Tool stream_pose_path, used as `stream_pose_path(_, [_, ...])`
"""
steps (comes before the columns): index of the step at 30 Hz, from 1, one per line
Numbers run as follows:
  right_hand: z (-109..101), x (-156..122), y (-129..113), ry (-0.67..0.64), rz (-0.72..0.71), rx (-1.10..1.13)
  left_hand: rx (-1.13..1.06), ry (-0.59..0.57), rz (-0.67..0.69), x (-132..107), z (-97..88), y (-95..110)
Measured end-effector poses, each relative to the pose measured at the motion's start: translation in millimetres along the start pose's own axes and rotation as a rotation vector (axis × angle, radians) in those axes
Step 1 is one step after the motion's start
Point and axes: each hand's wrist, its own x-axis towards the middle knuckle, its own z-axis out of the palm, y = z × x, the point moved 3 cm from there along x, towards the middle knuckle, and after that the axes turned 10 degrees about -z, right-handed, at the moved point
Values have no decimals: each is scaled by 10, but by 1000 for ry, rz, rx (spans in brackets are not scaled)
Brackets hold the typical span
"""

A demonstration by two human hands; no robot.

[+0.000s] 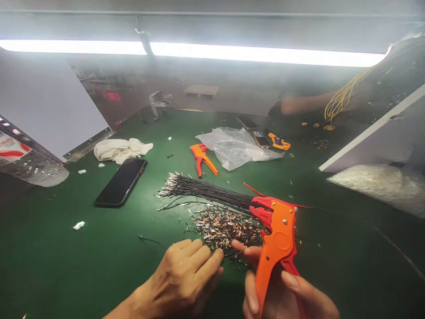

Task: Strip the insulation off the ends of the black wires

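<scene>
Right hand (282,296): fingers wrapped around the handles of the orange-and-red wire stripper (282,241), apparently for squeezing leverage; tool stands at the right end of the black wire bundle (212,191), which lies straight, likely keeping silvery tips together. Left hand (186,274): fingers curled beside loose coppery scraps (222,226); cannot tell whether anything is pinched.
</scene>
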Motion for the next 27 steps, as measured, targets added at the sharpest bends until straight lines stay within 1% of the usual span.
stream_pose_path(2, [8, 13, -44, 10, -75, -59, 11, 24, 7, -3, -25, -19])
stream_pose_path(4, [24, 22, -97, 51, -150, -114, 20, 41, 2, -4, -32, -33])
stream_pose_path(7, [68, 21, -133, 57, -179, -175, 19, 60, -13, -13, -16, -40])
stream_pose_path(9, [85, 16, -123, 43, -160, -219, 7, 95, -33, -23, -15, -56])
stream_pose_path(11, [91, 12, -92, 21, -124, -244, -5, 155, -82, -28, -43, -100])
stream_pose_path(13, [96, 9, -56, -10, -110, -214, -11, 219, -146, -20, -94, -158])
stream_pose_path(15, [113, 5, -13, -63, -96, -133, -15, 264, -194, -2, -146, -199])
stream_pose_path(18, [137, -9, 63, -117, -37, -16, -28, 294, -214, 18, -181, -192])
stream_pose_path(21, [127, -23, 129, -119, 29, 48, -32, 289, -200, 8, -163, -146])
stream_pose_path(24, [69, -36, 182, -125, 99, 57, -19, 303, -201, -1, -171, -127])
stream_pose_path(27, [-5, -60, 195, -138, 107, -21, 8, 356, -232, 14, -256, -140])
